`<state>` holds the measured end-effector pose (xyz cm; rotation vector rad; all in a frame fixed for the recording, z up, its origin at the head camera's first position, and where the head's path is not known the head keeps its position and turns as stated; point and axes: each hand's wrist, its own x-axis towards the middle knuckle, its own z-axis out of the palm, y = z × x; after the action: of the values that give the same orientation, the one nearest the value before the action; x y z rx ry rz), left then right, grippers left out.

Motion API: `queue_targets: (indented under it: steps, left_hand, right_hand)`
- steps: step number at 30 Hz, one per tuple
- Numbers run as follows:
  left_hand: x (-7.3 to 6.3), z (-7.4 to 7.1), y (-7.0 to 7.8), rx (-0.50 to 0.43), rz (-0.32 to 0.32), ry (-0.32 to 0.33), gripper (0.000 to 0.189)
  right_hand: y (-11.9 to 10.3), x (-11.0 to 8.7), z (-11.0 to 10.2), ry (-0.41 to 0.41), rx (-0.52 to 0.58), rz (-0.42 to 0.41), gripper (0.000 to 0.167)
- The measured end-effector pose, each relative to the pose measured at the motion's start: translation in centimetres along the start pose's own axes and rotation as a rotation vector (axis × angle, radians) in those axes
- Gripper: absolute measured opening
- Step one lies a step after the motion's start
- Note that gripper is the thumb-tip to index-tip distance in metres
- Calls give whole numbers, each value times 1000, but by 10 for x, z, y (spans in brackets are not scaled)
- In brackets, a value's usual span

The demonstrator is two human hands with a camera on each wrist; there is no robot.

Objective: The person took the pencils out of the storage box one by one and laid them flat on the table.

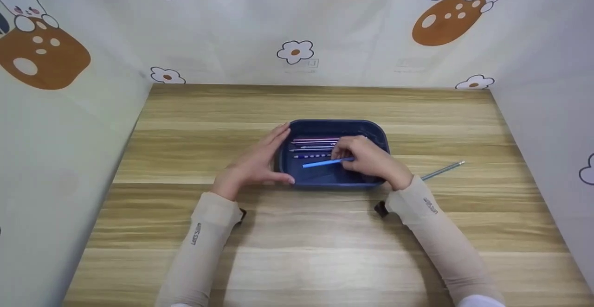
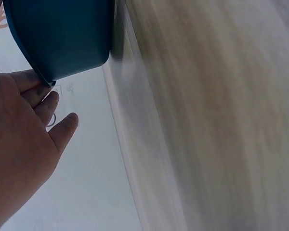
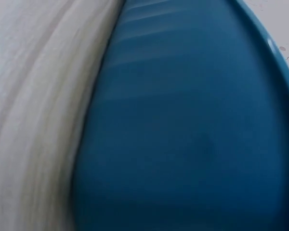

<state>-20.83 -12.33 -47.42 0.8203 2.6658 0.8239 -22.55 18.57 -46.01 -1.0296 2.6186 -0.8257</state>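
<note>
A dark blue rectangular tray (image 1: 325, 182) stands on the table with several pencils (image 1: 315, 149) lying side by side in it. My left hand (image 1: 260, 161) rests against the tray's left end, its fingers along the back left corner and its thumb at the front left rim. In the left wrist view, the left hand's fingers (image 2: 63, 132) touch the tray's rim. Over the tray's right half, my right hand (image 1: 364, 156) pinches a bright blue pencil (image 1: 320, 163), which points left. The right wrist view shows only the tray's outer wall (image 3: 183, 125); the right hand is hidden there.
A grey-green pencil (image 1: 443, 170) lies on the wooden table (image 1: 297, 251) to the right of the tray, partly hidden by the right forearm. White cloth walls (image 1: 232, 33) with printed flowers and rabbits surround the table at the back and sides.
</note>
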Motion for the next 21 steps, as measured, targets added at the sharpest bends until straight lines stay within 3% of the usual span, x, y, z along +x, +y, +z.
queue_targets:
  steps: [21]
  left_hand:
    - [0,-1,1,-14,-5,-6,128]
  right_hand:
    - [-11,-15,-23,78,-16,-49,16]
